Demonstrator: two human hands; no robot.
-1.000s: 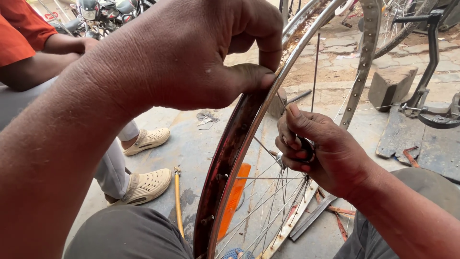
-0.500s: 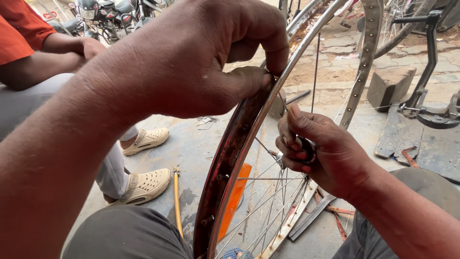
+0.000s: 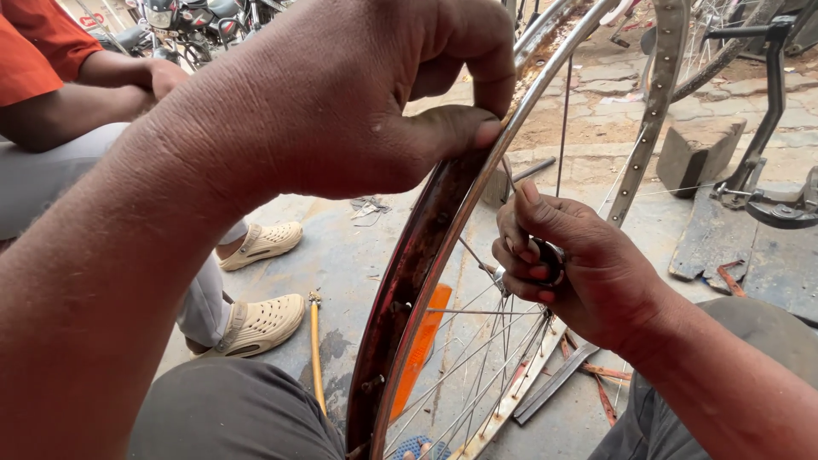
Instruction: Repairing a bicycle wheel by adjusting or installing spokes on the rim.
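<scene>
A rusty bicycle wheel rim [image 3: 409, 281] stands upright between my knees, with thin spokes [image 3: 477, 358] fanning inside it. My left hand [image 3: 358, 111] grips the top of the rim, thumb pressed on its edge. Inside the wheel my right hand [image 3: 571, 264] is closed around a small dark round tool at a spoke, forefinger raised along the spoke. An orange reflector [image 3: 422, 345] sits among the spokes behind the rim.
A seated person in an orange shirt and beige clogs [image 3: 260, 324] is at the left. A yellow-handled tool [image 3: 317, 349] lies on the concrete. A second bare rim [image 3: 656, 102], a bicycle stand [image 3: 767, 111], a stone block [image 3: 699, 149] and metal strips [image 3: 558, 383] stand at the right.
My left hand has shifted its grip slightly on the rim. The right hand stays at the same spoke with the tool.
</scene>
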